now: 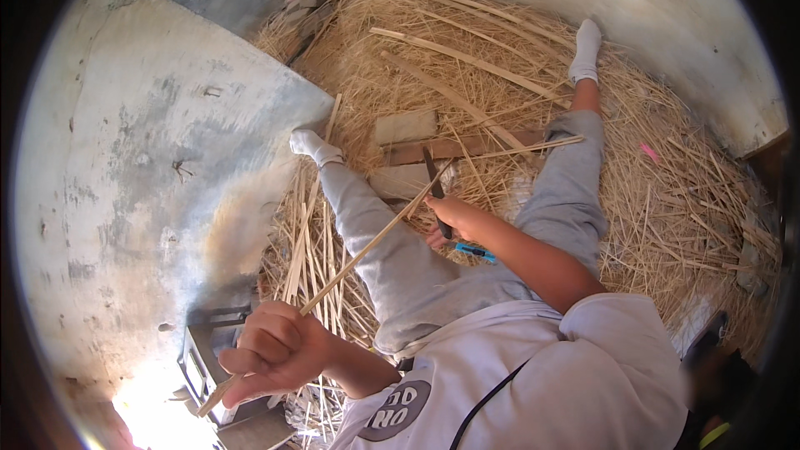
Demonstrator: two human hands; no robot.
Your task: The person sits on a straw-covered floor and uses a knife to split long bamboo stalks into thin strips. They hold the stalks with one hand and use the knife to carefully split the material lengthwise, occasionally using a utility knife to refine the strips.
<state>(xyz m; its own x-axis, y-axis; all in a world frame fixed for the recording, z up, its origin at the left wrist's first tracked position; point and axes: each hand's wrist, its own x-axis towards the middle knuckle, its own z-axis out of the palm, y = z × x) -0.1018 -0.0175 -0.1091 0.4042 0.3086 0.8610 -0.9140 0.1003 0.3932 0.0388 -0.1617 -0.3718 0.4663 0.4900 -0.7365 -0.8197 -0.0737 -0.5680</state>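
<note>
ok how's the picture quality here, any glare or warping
Head view: glare burns out the lower left, below the pale wall; head view: fisheye warping seems to bow edges inside a dark rim; head view: left hand, right hand, thin strip and dark knife look fairly sharp.

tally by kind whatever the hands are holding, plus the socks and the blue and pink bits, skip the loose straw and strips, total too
Long strip in the left hand: 1 strip
Dark knife in the right hand: 1
White socks: 2
Blue object: 1
Pink scrap: 1
Total: 6
</note>
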